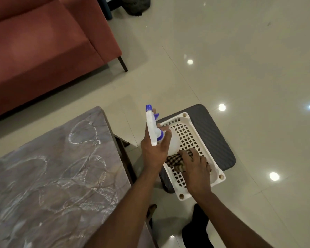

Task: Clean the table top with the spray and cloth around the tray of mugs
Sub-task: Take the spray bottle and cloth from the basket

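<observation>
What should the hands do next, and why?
Probably lift the checked cloth out of the white basket. The right hand already grips it there, the left hand holds the spray bottle, and the table top beside them shows whitish smears.

Bare table top [43,176]; basket [195,138] beside it.

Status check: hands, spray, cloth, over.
Left hand holds spray bottle over white basket. Right hand grips checked cloth inside basket. Nothing blocking.
</observation>
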`<state>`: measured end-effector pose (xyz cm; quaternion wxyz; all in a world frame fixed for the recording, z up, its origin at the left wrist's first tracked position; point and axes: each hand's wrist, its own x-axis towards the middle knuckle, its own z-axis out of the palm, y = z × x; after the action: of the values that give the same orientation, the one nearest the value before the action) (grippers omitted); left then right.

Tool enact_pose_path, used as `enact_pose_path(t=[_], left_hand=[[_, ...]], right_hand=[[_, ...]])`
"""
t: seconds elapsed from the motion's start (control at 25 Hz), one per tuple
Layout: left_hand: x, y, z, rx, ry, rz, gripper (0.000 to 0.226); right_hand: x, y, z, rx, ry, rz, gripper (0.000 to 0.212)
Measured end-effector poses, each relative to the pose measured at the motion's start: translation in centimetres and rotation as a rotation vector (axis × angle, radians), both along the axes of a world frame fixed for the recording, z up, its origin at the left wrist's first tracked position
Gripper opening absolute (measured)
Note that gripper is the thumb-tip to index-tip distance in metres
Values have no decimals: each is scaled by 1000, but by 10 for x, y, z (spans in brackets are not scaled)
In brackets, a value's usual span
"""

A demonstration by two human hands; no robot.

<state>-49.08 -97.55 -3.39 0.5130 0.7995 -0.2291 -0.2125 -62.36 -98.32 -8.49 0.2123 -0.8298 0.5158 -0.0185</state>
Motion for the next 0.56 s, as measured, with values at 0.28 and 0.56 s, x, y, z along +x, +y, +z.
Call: enact_pose_path(t=[0.28,0.56], left_hand=[[100,79,101,-166,38,156,27],[217,200,198,-146,66,93,38]], right_hand=[[65,35,98,-93,-195,68,72],[201,93,212,-145,-440,258,71]])
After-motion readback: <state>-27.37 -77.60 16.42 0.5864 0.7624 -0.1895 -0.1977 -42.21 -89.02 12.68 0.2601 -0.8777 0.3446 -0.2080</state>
